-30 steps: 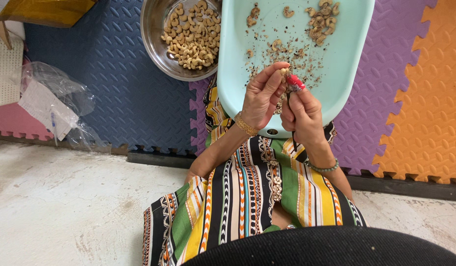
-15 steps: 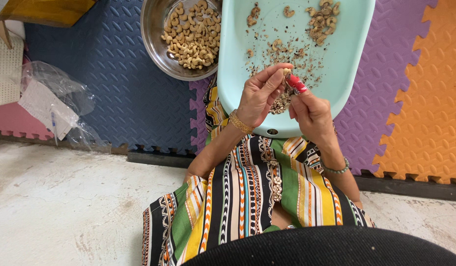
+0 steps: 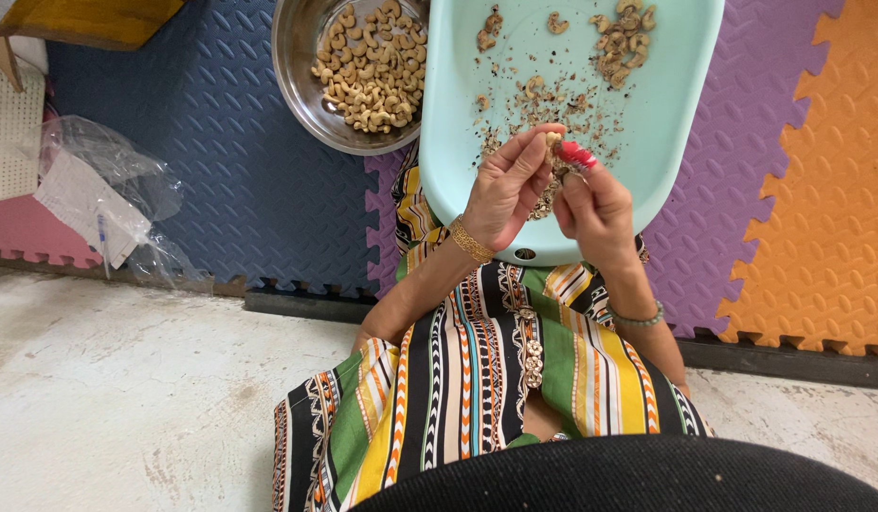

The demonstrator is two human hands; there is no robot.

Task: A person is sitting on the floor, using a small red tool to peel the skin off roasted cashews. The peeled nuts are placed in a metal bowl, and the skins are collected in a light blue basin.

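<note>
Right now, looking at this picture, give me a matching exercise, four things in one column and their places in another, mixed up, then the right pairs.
Things:
1. steel bowl
2. pale green tray
3. clear plastic bag
4. cashew nut

Places:
A. on the person's lap, under both hands
B. pinched in the left hand, beside the right hand
C. on the blue mat, left of the tray
D. at the far left, by the mat's edge

Pairs: 1-C, 2-A, 3-D, 4-B
</note>
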